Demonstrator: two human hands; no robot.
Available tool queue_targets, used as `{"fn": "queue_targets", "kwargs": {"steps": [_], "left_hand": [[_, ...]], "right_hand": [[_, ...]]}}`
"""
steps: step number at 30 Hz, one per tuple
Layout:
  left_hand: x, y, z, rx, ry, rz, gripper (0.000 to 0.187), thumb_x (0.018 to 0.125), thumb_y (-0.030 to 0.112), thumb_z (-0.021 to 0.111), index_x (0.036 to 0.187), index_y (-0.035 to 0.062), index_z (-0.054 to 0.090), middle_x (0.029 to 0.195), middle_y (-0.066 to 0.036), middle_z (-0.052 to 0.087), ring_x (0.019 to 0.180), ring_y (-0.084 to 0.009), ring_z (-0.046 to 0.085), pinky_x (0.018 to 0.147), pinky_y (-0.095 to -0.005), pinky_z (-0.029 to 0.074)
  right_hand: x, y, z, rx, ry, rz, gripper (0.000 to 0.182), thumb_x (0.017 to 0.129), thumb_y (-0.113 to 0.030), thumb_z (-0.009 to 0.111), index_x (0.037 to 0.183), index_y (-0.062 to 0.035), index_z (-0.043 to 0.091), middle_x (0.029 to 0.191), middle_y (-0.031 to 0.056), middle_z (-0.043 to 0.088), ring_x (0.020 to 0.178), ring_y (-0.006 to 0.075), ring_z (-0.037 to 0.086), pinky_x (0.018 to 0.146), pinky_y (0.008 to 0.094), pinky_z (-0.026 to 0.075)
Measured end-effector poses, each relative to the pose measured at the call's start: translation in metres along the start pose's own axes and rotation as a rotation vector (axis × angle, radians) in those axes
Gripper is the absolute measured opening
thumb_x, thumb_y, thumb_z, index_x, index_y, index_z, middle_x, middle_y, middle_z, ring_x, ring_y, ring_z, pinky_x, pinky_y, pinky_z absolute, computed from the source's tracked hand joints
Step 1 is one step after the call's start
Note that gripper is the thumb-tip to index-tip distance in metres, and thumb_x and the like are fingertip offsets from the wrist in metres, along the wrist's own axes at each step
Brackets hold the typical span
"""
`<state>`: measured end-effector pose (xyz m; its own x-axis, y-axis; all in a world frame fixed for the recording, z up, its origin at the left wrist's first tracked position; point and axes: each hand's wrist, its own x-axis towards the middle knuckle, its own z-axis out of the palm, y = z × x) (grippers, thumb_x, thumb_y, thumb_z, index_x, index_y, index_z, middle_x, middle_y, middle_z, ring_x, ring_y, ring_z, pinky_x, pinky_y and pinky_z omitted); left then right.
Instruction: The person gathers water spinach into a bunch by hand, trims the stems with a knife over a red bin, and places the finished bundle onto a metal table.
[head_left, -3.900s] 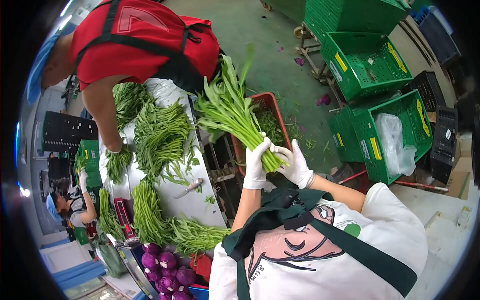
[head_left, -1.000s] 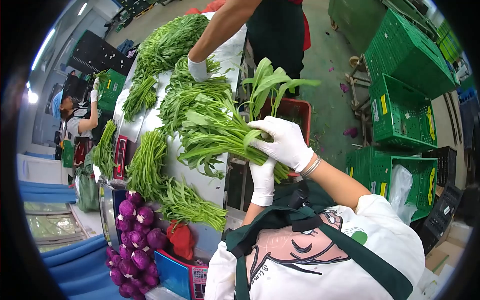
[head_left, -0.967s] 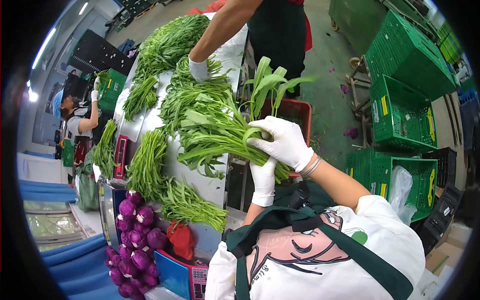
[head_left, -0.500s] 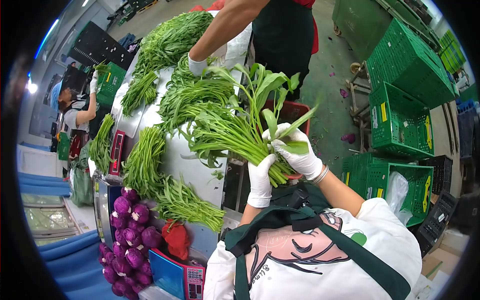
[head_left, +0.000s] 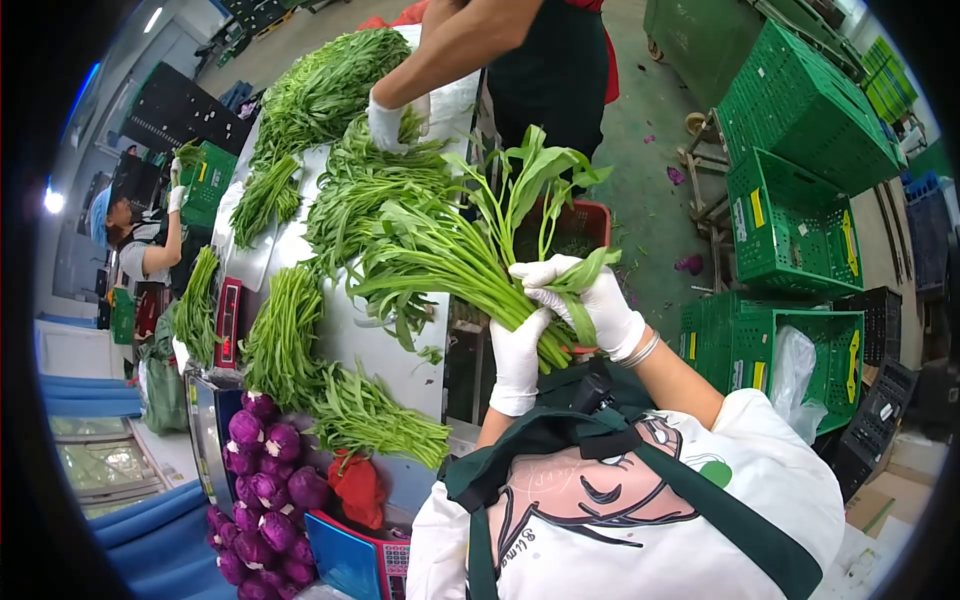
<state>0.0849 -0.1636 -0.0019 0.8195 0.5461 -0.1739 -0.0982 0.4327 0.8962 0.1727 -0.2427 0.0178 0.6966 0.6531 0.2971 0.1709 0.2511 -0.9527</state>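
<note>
A bunch of water spinach lies across my gloved left hand, whose fingers are wrapped round the stems near their cut ends. My gloved right hand is closed at the side of the bunch, with a leafy stem between its fingers. Several taller leaves rise just beyond this hand. Under the bunch, part of the metal table is hidden. Another water spinach bunch rests on the table to the left of my hands.
Across the table, a co-worker's gloved hand is at a greens pile. A red bin stands beyond my right hand. Purple cabbages and a blue-topped scale sit at lower left; green crates stack at right.
My right hand has shifted slightly left, and the leafy stem in it now bends down over the fingers. The co-worker's hand has lifted slightly from the greens. My left hand keeps its grip.
</note>
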Motion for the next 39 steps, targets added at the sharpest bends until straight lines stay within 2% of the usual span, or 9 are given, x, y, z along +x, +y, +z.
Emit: {"fn": "queue_targets", "kwargs": {"steps": [4, 7, 10, 20, 24, 26, 31, 35, 39], "left_hand": [[0.003, -0.002, -0.008, -0.001, -0.027, 0.028, 0.028, 0.076, 0.003, 0.053, 0.104, -0.0016, 0.051, 0.094, -0.007, 0.055, 0.081, -0.0143, 0.056, 0.071, -0.0254, 0.046], [0.004, 0.003, -0.008, -0.042, -0.018, 0.019, 0.023, 0.078, 0.005, 0.053, 0.099, -0.0014, 0.054, 0.091, -0.007, 0.056, 0.077, -0.0137, 0.056, 0.068, -0.0251, 0.046], [0.004, 0.003, -0.011, -0.044, -0.005, -0.018, 0.022, 0.077, 0.004, 0.052, 0.098, -0.0014, 0.054, 0.091, -0.007, 0.056, 0.076, -0.0132, 0.055, 0.068, -0.0249, 0.046], [0.006, 0.015, -0.02, -0.014, 0.006, 0.017, 0.026, 0.074, -0.002, 0.055, 0.1, -0.0008, 0.054, 0.092, -0.006, 0.057, 0.081, -0.0129, 0.056, 0.074, -0.0254, 0.045], [0.009, 0.014, -0.028, -0.15, -0.011, 0.0, 0.023, 0.074, 0.001, 0.055, 0.098, -0.0014, 0.056, 0.089, -0.007, 0.059, 0.079, -0.014, 0.057, 0.074, -0.0259, 0.046], [0.007, 0.014, -0.028, -0.185, 0.007, -0.008, 0.022, 0.075, 0.002, 0.055, 0.097, -0.0012, 0.056, 0.09, -0.007, 0.059, 0.079, -0.014, 0.057, 0.074, -0.0261, 0.046], [0.007, 0.013, -0.029, -0.297, 0.115, 0.001, 0.02, 0.077, 0.003, 0.055, 0.097, -0.0004, 0.056, 0.085, -0.006, 0.057, 0.071, -0.0123, 0.054, 0.067, -0.0238, 0.044], [0.005, 0.028, -0.037, -0.27, 0.159, 0.058, 0.023, 0.076, 0.006, 0.055, 0.099, 0.0006, 0.053, 0.085, -0.008, 0.056, 0.071, -0.0144, 0.053, 0.066, -0.0264, 0.045], [0.003, 0.028, -0.048, -0.201, 0.124, 0.103, 0.021, 0.077, 0.003, 0.056, 0.097, 0.0005, 0.056, 0.087, -0.006, 0.057, 0.073, -0.0113, 0.053, 0.068, -0.0238, 0.045]], "right_hand": [[-0.005, -0.003, 0.0, 0.145, -0.027, 0.209, 0.013, 0.079, 0.001, 0.062, 0.092, 0.0001, 0.06, 0.102, 0.0139, 0.062, 0.103, 0.0221, 0.055, 0.089, 0.0333, 0.044], [-0.004, 0.002, 0.0, -0.136, -0.133, -0.08, 0.014, 0.08, -0.001, 0.061, 0.093, -0.0002, 0.06, 0.103, 0.013, 0.062, 0.108, 0.0247, 0.053, 0.09, 0.0348, 0.044], [-0.009, 0.003, -0.003, 0.068, -0.087, 0.05, 0.015, 0.078, -0.002, 0.063, 0.093, -0.0006, 0.06, 0.105, 0.0127, 0.062, 0.111, 0.0268, 0.051, 0.091, 0.0361, 0.043], [-0.003, -0.017, -0.001, 0.184, -0.039, 0.238, 0.02, 0.089, -0.017, 0.054, 0.102, -0.0017, 0.058, 0.076, -0.0012, 0.058, 0.061, 0.0044, 0.045, 0.055, 0.0196, 0.038], [-0.013, -0.009, -0.005, 0.064, -0.263, 0.376, 0.023, 0.093, -0.021, 0.046, 0.098, -0.0022, 0.058, 0.084, 0.0015, 0.055, 0.066, 0.0072, 0.047, 0.059, 0.0227, 0.039], [-0.016, -0.007, 0.004, -0.054, -0.253, 0.123, 0.018, 0.092, -0.019, 0.048, 0.093, -0.004, 0.057, 0.082, 0.0011, 0.054, 0.073, 0.0109, 0.051, 0.067, 0.0258, 0.042], [-0.022, -0.005, 0.009, 0.211, -0.109, 0.513, 0.022, 0.091, -0.022, 0.048, 0.095, -0.0014, 0.056, 0.068, -0.0043, 0.046, 0.058, 0.0029, 0.039, 0.053, 0.0185, 0.033], [-0.032, 0.002, -0.005, 0.128, -0.288, 0.342, 0.03, 0.086, -0.027, 0.053, 0.098, 0.0004, 0.053, 0.064, -0.0024, 0.046, 0.054, 0.0048, 0.039, 0.05, 0.0198, 0.032], [-0.022, 0.023, -0.018, -0.32, 0.071, 0.253, 0.016, 0.089, -0.015, 0.051, 0.095, -0.0006, 0.055, 0.068, -0.0001, 0.051, 0.06, 0.0077, 0.045, 0.055, 0.0226, 0.039]]}}
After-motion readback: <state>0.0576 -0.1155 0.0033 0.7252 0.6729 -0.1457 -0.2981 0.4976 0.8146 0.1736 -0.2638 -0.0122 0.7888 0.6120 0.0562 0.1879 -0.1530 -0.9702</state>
